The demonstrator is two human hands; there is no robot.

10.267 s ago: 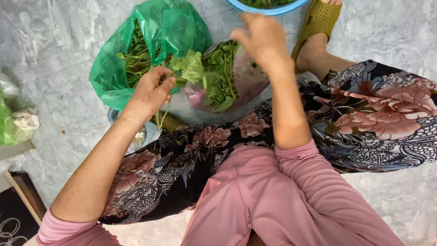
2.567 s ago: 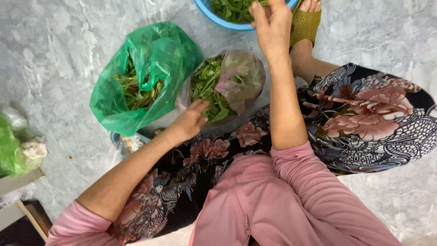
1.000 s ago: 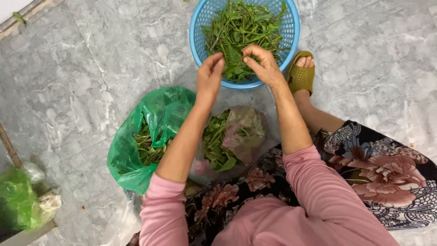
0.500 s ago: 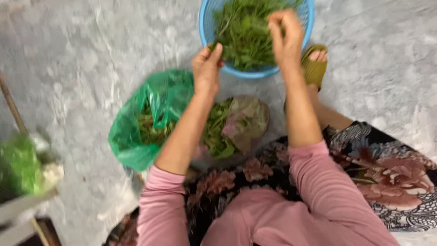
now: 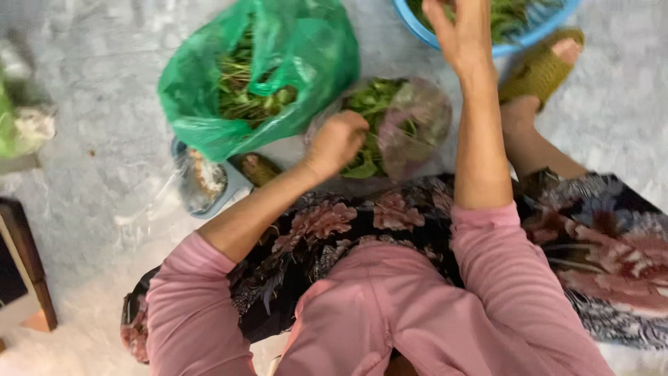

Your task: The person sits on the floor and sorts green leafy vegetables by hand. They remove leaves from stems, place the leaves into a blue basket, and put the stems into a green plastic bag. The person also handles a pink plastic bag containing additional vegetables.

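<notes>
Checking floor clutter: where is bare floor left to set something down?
Bare grey floor lies left of the green bag, and right of the sandalled foot. It is crowded between the green bag, clear bag, blue basket and both hands.

Green bag (image 5: 278,63) left of the left hand (image 5: 337,143): thin glossy plastic, crinkled. Clear bag (image 5: 417,125) touching it: filmy plastic (greens inside look matt). Blue basin (image 5: 445,43) by the right hand (image 5: 459,31): smooth plastic. Floor (image 5: 97,104): polished mottled stone.
</notes>
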